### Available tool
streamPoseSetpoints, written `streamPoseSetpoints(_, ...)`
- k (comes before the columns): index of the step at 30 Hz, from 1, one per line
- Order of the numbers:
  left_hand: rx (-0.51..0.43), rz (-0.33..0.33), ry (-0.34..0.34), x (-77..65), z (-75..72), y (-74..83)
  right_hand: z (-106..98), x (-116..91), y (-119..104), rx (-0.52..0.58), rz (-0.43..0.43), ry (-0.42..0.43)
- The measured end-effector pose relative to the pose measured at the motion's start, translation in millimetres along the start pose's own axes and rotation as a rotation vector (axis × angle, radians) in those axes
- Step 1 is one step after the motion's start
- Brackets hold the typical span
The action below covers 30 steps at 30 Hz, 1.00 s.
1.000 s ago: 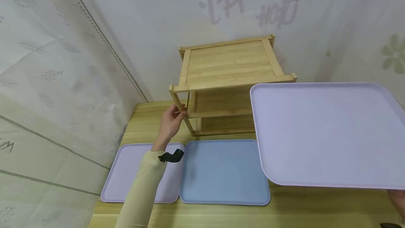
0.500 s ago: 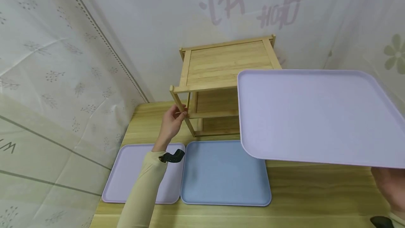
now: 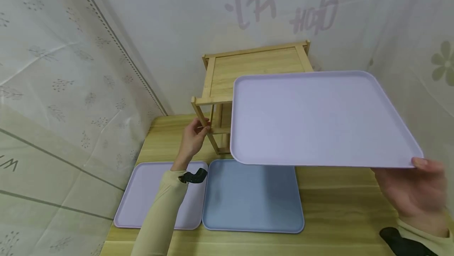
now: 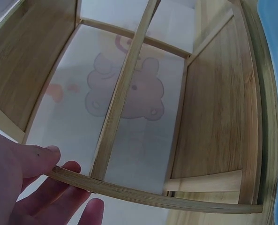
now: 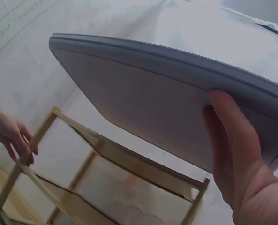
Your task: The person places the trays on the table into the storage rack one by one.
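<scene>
A bamboo-coloured wooden shelf rack with stacked tiers stands at the back of the table. My left hand grips its front left post, thumb on one side and fingers curled behind. My right hand holds a lilac tray by its near right corner, thumb at the top rim and fingers flat under the base. Raised in the air, the tray overlaps the rack's right part in the head view and hides most of the lower shelves. Nothing lies on the tray.
On the wooden table, a blue tray lies in front of the rack. Another lilac tray lies flat to its left, partly under my left forearm. Patterned cloth hangs at the left and behind.
My right hand has brought the lilac tray left and upward, across the front of the rack, and has come fully into view. The left hand stays on the rack's post.
</scene>
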<state>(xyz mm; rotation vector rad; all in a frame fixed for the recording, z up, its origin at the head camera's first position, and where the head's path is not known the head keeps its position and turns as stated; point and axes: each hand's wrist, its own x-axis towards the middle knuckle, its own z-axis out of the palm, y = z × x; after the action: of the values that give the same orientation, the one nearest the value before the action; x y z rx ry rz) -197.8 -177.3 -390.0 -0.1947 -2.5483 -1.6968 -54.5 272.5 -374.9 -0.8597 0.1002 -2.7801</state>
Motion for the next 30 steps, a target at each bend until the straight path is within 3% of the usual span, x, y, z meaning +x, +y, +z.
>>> streamPoseSetpoints(5, 0.002, 0.009, 0.023, 8.6, 1.5, -23.3, -3.9, 15.7, 14.6, 0.008, 0.045, -0.012)
streamPoseSetpoints(8, 0.023, 0.006, 0.044, 10.4, 1.9, -28.2, -7.1, 25.2, 22.9, 0.026, 0.069, -0.018)
streamPoseSetpoints(14, 0.038, 0.043, 0.067, 9.5, 1.5, -28.4, -14.5, 38.7, 35.6, 0.027, 0.118, -0.025)
streamPoseSetpoints(22, 0.164, 0.104, 0.109, 8.6, 0.9, -28.8, -23.7, 54.1, 44.9, 0.006, 0.143, -0.022)
streamPoseSetpoints(30, 0.175, 0.037, 0.110, 6.6, 0.9, -26.1, -31.2, 68.1, 48.2, -0.069, 0.176, 0.007)
